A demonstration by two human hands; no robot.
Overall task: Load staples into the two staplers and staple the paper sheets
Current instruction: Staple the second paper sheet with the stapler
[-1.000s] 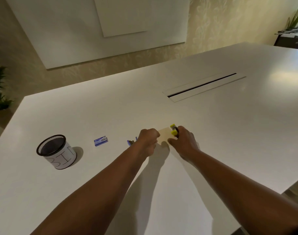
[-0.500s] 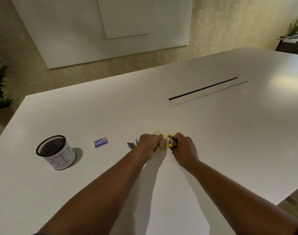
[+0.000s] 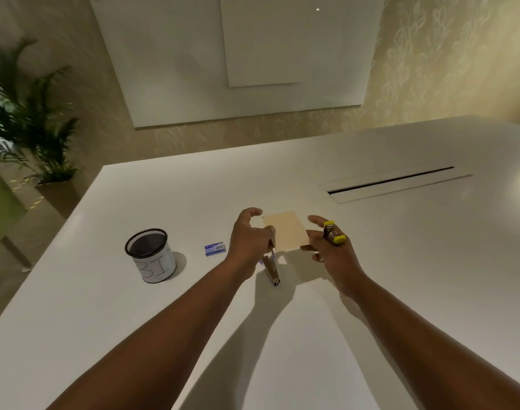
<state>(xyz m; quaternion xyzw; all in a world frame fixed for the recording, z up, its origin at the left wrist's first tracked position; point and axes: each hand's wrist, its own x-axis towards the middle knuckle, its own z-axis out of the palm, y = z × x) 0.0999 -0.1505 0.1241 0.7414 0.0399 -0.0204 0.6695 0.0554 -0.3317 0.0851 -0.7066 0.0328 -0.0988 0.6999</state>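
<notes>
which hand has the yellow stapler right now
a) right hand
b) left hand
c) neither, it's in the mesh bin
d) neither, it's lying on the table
a) The yellow stapler sits in the fingers of the right hand, which also pinches the edge of the paper sheets; the left hand grips the sheets' other side.

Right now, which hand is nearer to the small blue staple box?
Left. The left hand is just right of the staple box; the right hand, holding the yellow stapler, is farther right.
</notes>
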